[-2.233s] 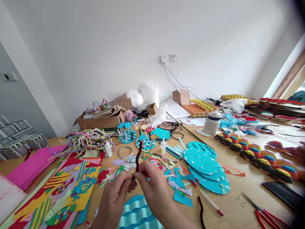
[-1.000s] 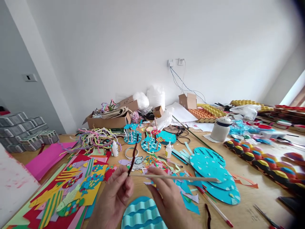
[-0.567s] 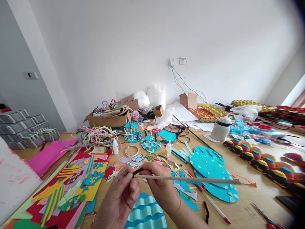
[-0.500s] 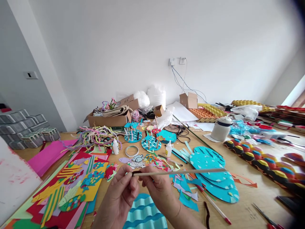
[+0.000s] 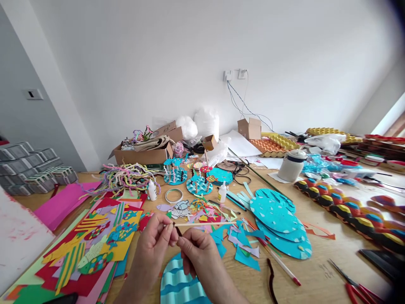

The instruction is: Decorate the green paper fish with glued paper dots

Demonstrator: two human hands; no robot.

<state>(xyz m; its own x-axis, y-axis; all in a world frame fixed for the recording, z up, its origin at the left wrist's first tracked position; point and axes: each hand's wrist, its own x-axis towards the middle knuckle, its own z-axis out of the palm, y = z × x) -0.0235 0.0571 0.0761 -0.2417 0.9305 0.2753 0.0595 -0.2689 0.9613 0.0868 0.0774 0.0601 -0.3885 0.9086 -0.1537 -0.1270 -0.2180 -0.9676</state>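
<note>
My left hand (image 5: 153,240) is closed in a pinch on one end of a thin wooden stick (image 5: 205,223), which points to the right and away from me. A dark brown pipe cleaner (image 5: 178,230) wraps at that end and stretches to my right hand (image 5: 202,253), whose thumb and fingers pinch it. Below my hands lies a blue wavy paper piece (image 5: 177,274), partly covered by my right hand. Another brown pipe cleaner (image 5: 271,278) rests on the table to the right.
Red-handled scissors (image 5: 349,283) lie at the right front. Blue ovals (image 5: 275,215) are stacked right of centre. Paper fish (image 5: 98,230) on coloured sheets fill the left. Glue bottles (image 5: 222,192), a tape roll (image 5: 174,195) and two finished-looking blue models (image 5: 199,185) stand farther back.
The stick has swung so that its free end points farther away from me. My right hand has come down off the stick, and a length of brown pipe cleaner now shows between my hands.
</note>
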